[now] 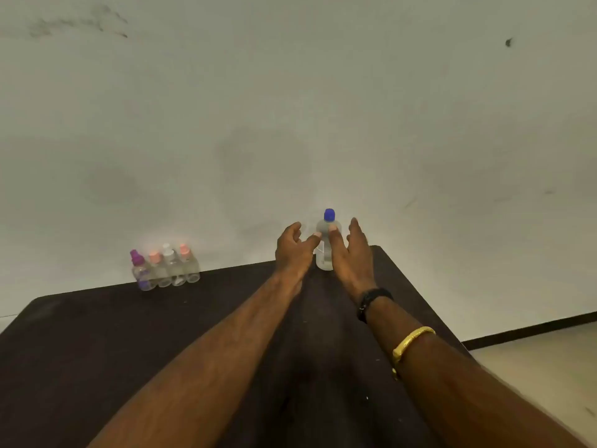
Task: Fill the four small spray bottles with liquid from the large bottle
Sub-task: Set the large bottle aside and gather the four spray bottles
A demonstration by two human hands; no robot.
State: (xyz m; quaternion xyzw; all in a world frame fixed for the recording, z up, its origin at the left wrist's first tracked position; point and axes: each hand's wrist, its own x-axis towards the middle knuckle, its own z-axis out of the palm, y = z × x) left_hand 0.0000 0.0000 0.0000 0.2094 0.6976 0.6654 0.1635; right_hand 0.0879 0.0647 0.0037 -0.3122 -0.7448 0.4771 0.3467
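Note:
A large clear bottle [325, 257] with a blue cap stands upright at the far edge of the dark table [97, 350]. My left hand [292, 250] is just left of it with fingers spread and loosely bent, fingertips close to the bottle. My right hand [350, 253] is just right of it, fingers straight, one fingertip against the bottle's shoulder. Neither hand grips it. Several small clear spray bottles [164, 268] with purple, pink and white caps stand bunched together at the far left edge.
A pale wall rises directly behind the table. The table's right edge drops to a light floor [533, 367] with a dark skirting strip. I wear a black band and a gold bangle on my right wrist.

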